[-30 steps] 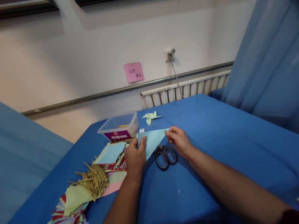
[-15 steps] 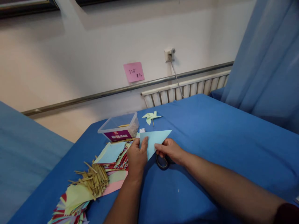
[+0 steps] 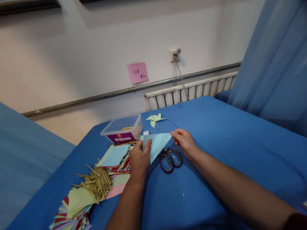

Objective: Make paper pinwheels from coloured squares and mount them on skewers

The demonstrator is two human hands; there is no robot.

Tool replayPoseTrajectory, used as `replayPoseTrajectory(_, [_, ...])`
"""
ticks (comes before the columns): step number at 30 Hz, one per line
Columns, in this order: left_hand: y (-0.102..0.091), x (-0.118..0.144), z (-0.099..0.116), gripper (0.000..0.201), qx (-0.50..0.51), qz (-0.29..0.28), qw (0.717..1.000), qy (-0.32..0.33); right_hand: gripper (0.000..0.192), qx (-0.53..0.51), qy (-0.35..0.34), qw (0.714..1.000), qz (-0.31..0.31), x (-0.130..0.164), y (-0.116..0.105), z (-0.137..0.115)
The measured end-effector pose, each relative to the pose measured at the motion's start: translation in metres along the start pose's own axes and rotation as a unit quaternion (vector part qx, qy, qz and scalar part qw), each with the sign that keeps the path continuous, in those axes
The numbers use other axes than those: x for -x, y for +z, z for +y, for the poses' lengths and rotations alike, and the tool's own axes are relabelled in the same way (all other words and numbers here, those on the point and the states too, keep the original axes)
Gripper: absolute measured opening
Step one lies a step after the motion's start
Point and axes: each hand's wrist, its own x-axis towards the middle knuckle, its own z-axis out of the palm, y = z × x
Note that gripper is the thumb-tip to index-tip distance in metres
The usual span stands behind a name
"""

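A light blue sheet of paper, folded into a triangle, is held between both hands above the table. My left hand grips its left side, thumb lying on top. At the paper's right corner, my right hand pinches the tip between thumb and fingers. Black-handled scissors lie on the cloth just below the paper, their blades partly hidden under it. Behind the paper rests a pale green paper pinwheel on a short stick.
Left of my hands are a stack of coloured paper squares, a heap of short sticks and a fan of coloured paper. A clear plastic box stands at the back of the blue-covered table. A radiator runs along the wall.
My right hand has slid from the paper's lower edge up to its right corner, uncovering the scissors' handles. My left hand has stayed nearly in place.
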Motion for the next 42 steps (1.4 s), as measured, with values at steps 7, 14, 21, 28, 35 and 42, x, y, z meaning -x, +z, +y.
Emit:
replayPoseTrajectory(7, [-0.004, -0.003, -0.003, 0.038, -0.032, -0.058, 0.997, 0.048, 0.030, 0.241, -0.119, 0.961, -0.064, -0.005, -0.013, -0.012])
replayPoseTrajectory(14, [-0.002, 0.004, 0.002, 0.033, -0.042, -0.161, 0.980, 0.112, 0.033, 0.321, -0.097, 0.914, -0.228, 0.006, -0.010, 0.000])
replayPoseTrajectory(21, [-0.001, 0.000, 0.002, 0.035, 0.195, 0.021, 0.981, 0.003, 0.035, 0.331, -0.192, 0.919, -0.098, 0.007, -0.002, -0.003])
replayPoseTrajectory(28, [0.030, 0.020, 0.016, 0.045, 0.488, -0.141, 0.844, -0.173, 0.041, 0.256, -0.192, 0.945, 0.065, 0.009, 0.004, -0.007])
replayPoseTrajectory(35, [0.043, 0.032, 0.015, 0.031, 0.485, -0.158, 0.834, -0.211, 0.041, 0.237, -0.166, 0.957, 0.016, 0.017, 0.012, -0.002])
replayPoseTrajectory(42, [0.022, 0.015, 0.009, 0.026, 0.520, -0.060, 0.824, -0.219, 0.043, 0.247, -0.156, 0.956, 0.017, 0.017, 0.012, -0.003])
